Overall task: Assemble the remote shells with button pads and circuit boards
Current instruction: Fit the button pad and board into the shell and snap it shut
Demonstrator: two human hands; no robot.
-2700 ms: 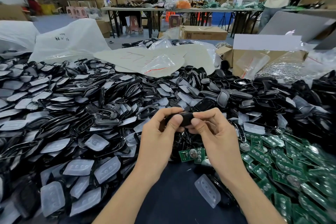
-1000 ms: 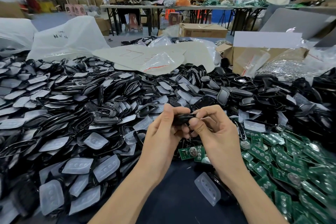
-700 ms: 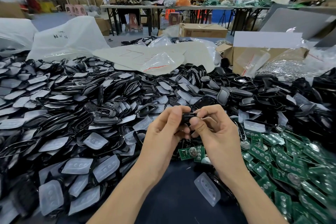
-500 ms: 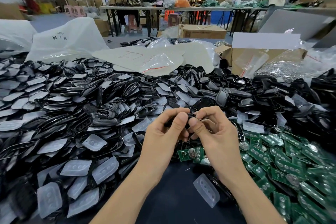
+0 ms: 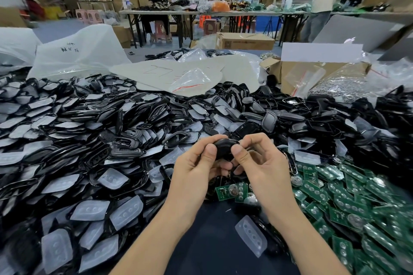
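"Black, glossy, rounded: where is the plastic remote shell (image 5: 223,148)?"

"Raised above the table, between both hands. The left hand (image 5: 194,169) pinches its left end with thumb and curled fingers, and the right hand (image 5: 263,167) grips the right end the same way, the thumbs almost meeting on its near face."

"What open room is there?"

"Only a strip of dark blue table surface (image 5: 207,245) between the person's forearms, running to the near edge. A heap of black shell frames and translucent white rubber button pads (image 5: 89,140) crowds it from the left. A spread of green circuit boards with round silver cells (image 5: 357,198) crowds it from the right."

"Anything lying in that strip?"

"One loose translucent button pad (image 5: 251,235), just beside the right forearm. A single green circuit board (image 5: 231,191) lies at the strip's far end, below the hands."

"And the containers?"

"An open brown cardboard box (image 5: 288,75) stands behind the heap at the right rear, with clear plastic bags tucked inside. Beside it, a clear bag of small silvery metal parts (image 5: 342,87) spills outward. A large white plastic sack (image 5: 82,51) with handwriting sits at the left rear; its contents cannot be made out. Pale grey flat sheets (image 5: 178,73) lie between sack and box, over the heap's far edge."
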